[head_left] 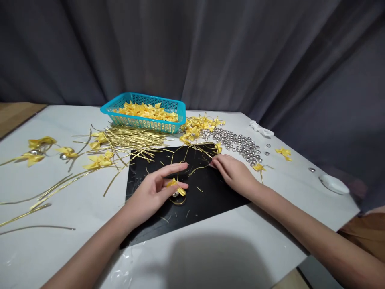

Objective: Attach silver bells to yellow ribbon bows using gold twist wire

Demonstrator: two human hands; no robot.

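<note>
The left hand [155,188] is over the left half of the black mat [216,196], its thumb and fingers closed on 1 yellow bow [181,191] with a shiny bead at its middle; the index finger points out straight above it. The right hand [231,170] is at the mat's far right corner, fingertips pinched together where a thin gold string [198,168] meets them. I cannot tell whether they grip it (the fingers hide their own tips).

Little gold scraps are scattered over the mat. Beyond its far left corner lies a heap of gold strips [136,137], and behind that, by the table's [210,257] far edge, a blue basket [141,123] is filled with yellow bows. Beside the basket, more bows sit in a tangled pile [195,127], with silver beads [237,143] spread from there towards the table's right edge. Near the far right corner lies a crumpled white cloth [261,128]. Close to the right edge rests 1 white rounded object [333,184].
</note>
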